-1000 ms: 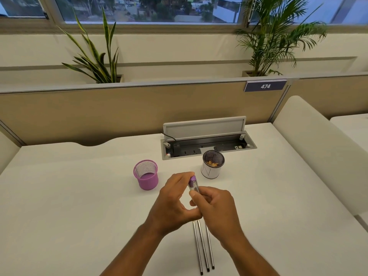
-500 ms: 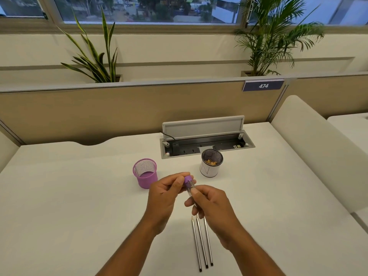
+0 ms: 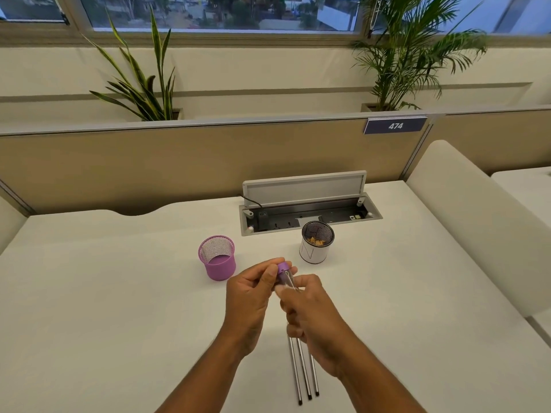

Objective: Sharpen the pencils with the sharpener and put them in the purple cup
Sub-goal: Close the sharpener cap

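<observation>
- The left hand pinches a small sharpener with a purple cap and a clear barrel, thumb and fingertips closed around the cap end.
- The right hand is clenched just behind the sharpener, nearer the person. It seems to grip a pencil fed into the barrel, but the fingers are blurred and hide the shaft, so I cannot tell for sure.
- Compared with half a second ago, the hands look much the same and the sharpener has stayed between them. The right hand's blur suggests a twist under way, so the sharpening stroke is likely continuing and not yet finished.
- The purple cup, a mesh pot, stands to the left of the sharpener and a little farther from the person. It appears empty, so no pencil has been delivered yet.
- Three pencils lie side by side on the white desk, on the near side of the sharpener, partly under the right wrist; they have not moved.
- A white mesh-topped cup holding shavings stands beyond the sharpener and to its right, apart from the purple cup.
- Judgement: the task is early, with one pencil in hand and three waiting.
</observation>
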### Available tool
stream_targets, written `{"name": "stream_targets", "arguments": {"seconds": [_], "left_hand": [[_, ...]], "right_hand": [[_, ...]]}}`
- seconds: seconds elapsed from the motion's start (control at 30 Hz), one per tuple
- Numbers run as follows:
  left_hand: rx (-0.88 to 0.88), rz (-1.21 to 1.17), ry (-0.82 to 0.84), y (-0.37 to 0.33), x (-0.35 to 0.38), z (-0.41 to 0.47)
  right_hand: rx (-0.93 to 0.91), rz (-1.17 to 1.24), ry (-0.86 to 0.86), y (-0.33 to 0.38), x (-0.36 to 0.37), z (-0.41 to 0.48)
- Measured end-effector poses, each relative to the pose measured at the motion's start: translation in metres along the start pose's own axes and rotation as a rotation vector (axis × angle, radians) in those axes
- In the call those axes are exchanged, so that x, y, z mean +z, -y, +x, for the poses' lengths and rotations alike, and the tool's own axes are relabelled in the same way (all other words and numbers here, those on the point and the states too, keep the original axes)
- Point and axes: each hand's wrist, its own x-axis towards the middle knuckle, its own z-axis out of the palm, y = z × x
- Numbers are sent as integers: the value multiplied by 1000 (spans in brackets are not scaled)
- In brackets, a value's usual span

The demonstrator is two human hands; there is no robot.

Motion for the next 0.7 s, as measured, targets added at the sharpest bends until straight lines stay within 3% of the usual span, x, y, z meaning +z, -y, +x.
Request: {"name": "stream_targets", "arguments": {"seconds": [0.33, 0.7], "left_hand": [[10, 20, 2, -6, -2, 3], [66, 78, 33, -4, -2, 4]], "right_hand": [[-253, -314, -181, -2, -1, 2], [-261, -135, -131, 2, -1, -1]]}}
